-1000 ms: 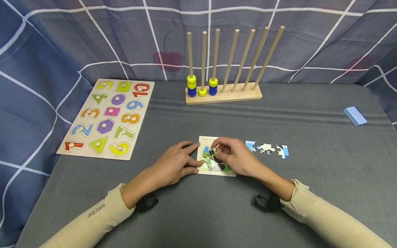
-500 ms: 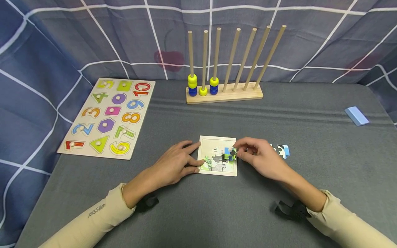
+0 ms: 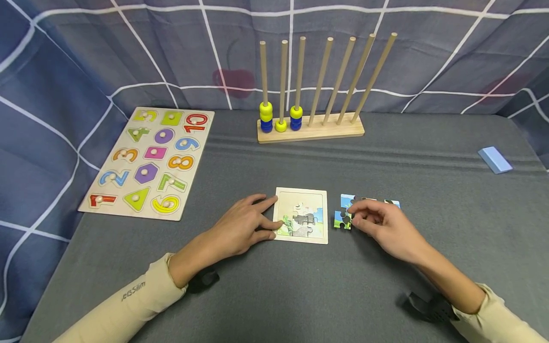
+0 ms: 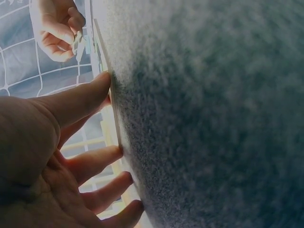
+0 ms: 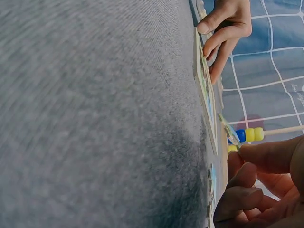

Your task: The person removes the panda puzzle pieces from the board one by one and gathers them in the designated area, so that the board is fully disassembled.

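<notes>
My left hand (image 3: 240, 226) rests at the left edge of a square wooden jigsaw board (image 3: 285, 197), fingers spread and fairly straight. The left wrist view shows its thumb and fingertips touching the board's edge. Just right of the board, my right hand (image 3: 388, 233) pinches a blue, green and black puzzle piece (image 3: 342, 220) between thumb and fingers. That piece appears tilted, above the table, in the right wrist view. Behind the right hand lie loose puzzle pieces, a blue one (image 3: 346, 199) among them; the hand partly hides the others. A pale animal picture shows on the board.
A number-and-shape peg puzzle (image 3: 197, 157) lies at the left. At the back stands a wooden bead rack (image 3: 330, 132) with tall rods and several yellow and blue beads. A light-blue block (image 3: 494, 159) sits far right. A checked curtain (image 3: 184, 52) hangs behind.
My right hand has moved rightward from over the board to beside it, carrying the puzzle piece. My left hand has stayed at the board's left edge.
</notes>
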`<state>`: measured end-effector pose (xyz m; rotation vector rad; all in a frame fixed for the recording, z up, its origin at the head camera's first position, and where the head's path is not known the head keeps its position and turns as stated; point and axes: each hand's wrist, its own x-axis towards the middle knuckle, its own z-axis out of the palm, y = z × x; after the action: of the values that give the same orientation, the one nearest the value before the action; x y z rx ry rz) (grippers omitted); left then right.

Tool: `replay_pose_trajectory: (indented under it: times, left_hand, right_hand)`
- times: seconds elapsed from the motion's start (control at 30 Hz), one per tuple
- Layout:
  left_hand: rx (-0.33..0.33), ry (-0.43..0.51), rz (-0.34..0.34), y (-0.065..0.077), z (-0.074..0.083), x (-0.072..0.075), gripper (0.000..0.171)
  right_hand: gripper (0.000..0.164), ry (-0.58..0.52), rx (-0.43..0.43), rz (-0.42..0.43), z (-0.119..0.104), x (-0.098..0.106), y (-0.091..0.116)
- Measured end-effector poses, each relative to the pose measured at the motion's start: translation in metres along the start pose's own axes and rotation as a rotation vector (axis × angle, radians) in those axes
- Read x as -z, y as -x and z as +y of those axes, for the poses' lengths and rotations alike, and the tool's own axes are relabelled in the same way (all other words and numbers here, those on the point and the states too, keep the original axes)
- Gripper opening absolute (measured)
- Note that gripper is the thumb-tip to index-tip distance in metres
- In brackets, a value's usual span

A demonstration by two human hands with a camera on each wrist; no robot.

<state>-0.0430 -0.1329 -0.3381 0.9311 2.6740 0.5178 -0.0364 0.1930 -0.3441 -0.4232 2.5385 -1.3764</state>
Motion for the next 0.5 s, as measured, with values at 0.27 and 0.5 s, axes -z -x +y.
replay_pose_trajectory:
  times: [0.27,0.5]
  left_hand:
    - [0.003,0.002,-0.004,-0.0006,0.0006,0.0003,0.034]
    - [-0.008,0.002,0.004,-0.0004,0.0002,0.0004,0.034]
  right_hand:
    - [0.015,0.094,0.046,0.052,0.0081,0.0017,0.0025]
    - [0.015,0.177,0.049,0.038,0.0101,0.0026,0.0029]
